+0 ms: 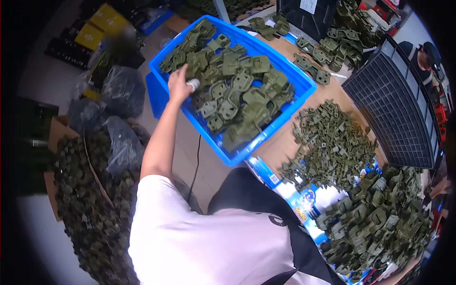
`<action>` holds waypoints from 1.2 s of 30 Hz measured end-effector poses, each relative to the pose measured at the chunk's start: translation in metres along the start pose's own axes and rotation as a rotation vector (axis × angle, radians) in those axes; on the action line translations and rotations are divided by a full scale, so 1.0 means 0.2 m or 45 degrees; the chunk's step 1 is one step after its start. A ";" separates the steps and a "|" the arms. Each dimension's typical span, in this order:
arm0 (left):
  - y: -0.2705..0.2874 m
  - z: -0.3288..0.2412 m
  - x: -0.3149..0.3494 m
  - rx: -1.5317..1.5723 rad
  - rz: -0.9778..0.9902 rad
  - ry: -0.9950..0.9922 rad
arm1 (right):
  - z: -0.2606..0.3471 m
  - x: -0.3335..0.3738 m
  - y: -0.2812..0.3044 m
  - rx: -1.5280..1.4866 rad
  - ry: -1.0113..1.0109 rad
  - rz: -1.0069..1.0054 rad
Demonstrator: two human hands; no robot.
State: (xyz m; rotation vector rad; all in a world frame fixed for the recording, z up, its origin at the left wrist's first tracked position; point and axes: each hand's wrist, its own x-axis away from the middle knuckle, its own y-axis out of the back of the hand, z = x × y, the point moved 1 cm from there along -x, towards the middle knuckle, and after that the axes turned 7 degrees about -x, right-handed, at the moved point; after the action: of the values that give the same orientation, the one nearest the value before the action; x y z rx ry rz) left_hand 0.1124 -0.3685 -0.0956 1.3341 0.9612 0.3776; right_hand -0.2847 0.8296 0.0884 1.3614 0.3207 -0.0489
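My left hand [178, 85] reaches over the left side of a blue plastic bin [232, 159], fingers stretched apart and nothing seen in its grip. A white wrapping [193, 84] covers one of its digits. Below and beside the fingers, olive-green moulded plastic parts [237, 80] fill the bin; whether the fingertips touch them I cannot tell. At the lower right rim a bare forearm [401, 273], seemingly my right, runs toward a heap of larger green parts [375, 213]. The fingers of my right hand are hidden.
Small green pieces [332, 142] lie piled on cardboard beside a black grid-bottomed crate [389, 102]. To the left stand a carton of dark parts [95, 213] and grey plastic bags [121, 90]. A co-worker [422, 59] is at the far right. A cable [195, 171] hangs beside the bin.
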 end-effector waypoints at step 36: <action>0.28 -1.10 0.67 1.803 2.179 0.090 | 3.38 1.02 -1.62 -1.452 -0.434 0.594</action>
State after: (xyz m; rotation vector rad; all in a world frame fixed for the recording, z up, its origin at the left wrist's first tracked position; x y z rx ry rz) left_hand 0.0386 -0.1163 -0.0794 3.2894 -0.3691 1.0845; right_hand -0.0263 0.1380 -0.1563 0.2505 -0.2573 0.2571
